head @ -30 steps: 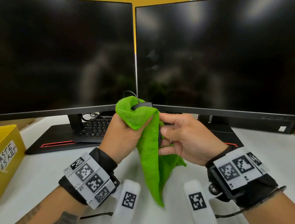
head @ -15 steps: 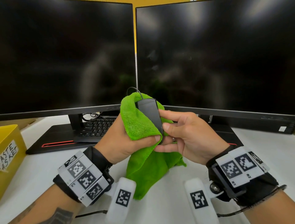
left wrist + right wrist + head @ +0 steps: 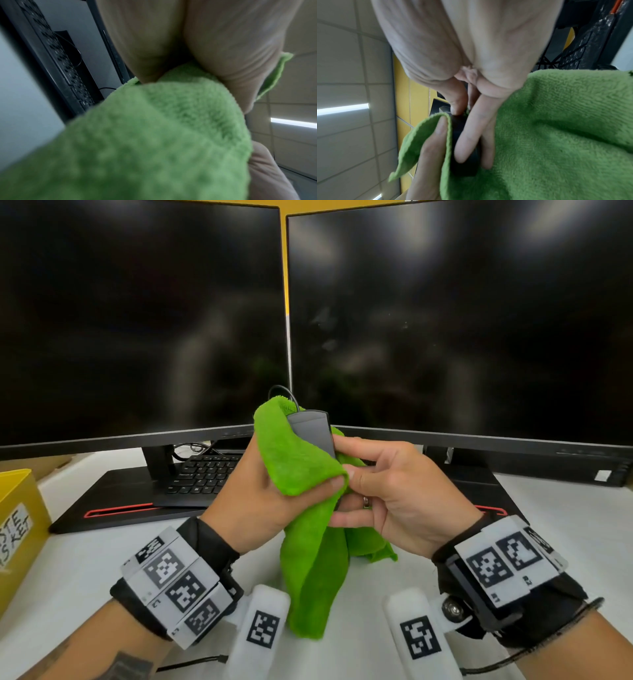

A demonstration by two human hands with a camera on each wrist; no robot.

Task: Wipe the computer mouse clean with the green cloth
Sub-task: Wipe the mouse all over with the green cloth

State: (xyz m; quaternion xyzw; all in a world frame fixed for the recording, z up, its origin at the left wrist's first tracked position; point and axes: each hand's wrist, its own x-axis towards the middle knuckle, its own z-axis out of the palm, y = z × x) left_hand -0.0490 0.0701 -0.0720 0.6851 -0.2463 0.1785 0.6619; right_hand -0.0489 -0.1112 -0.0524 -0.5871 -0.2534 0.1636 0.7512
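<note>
Above the white desk [image 3: 85, 570], in front of the two dark monitors [image 3: 445, 320], the right hand [image 3: 394, 494] pinches the black computer mouse [image 3: 313, 434] by its sides, held upright, while the left hand [image 3: 260, 498] grips the green cloth [image 3: 298, 460] wrapped against the mouse's left side, thumb pressing cloth on.

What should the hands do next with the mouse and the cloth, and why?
Probably the left hand should slide the green cloth up over the bare gray face of the mouse. That face still shows uncovered above the cloth, while the right hand pinches the mouse's edge and holds it raised above the desk, so it looks steady enough to rub.
</note>
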